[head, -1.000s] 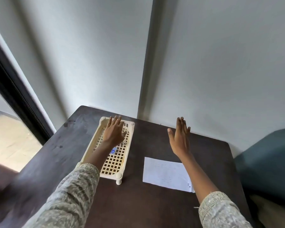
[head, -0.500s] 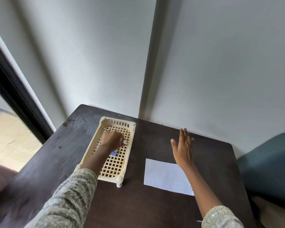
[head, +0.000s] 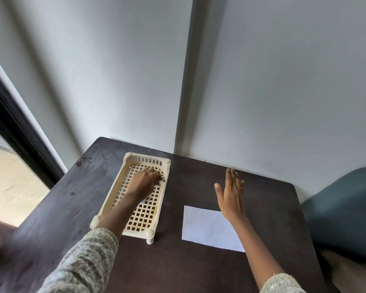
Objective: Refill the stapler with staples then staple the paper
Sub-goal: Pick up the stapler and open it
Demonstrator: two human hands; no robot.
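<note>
since the earlier frame our left hand has curled shut on a small metallic item, probably the stapler, in the far basket. right hand hovers flat beyond the paper. we judge the item rigid, light; grip its sides.

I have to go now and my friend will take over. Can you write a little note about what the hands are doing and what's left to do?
Left hand: down in the cream basket, fingers curled around a small metallic thing; I can't tell what it is.
Right hand: open and flat, holding nothing, above the table just past the paper.
The paper lies flat on the table, right of the basket. Something small and blue peeks out under the left wrist.
Done: nothing that shows. No stapler out on the table yet.
Left: bring out the stapler and staples, refill it, staple the paper.
</note>
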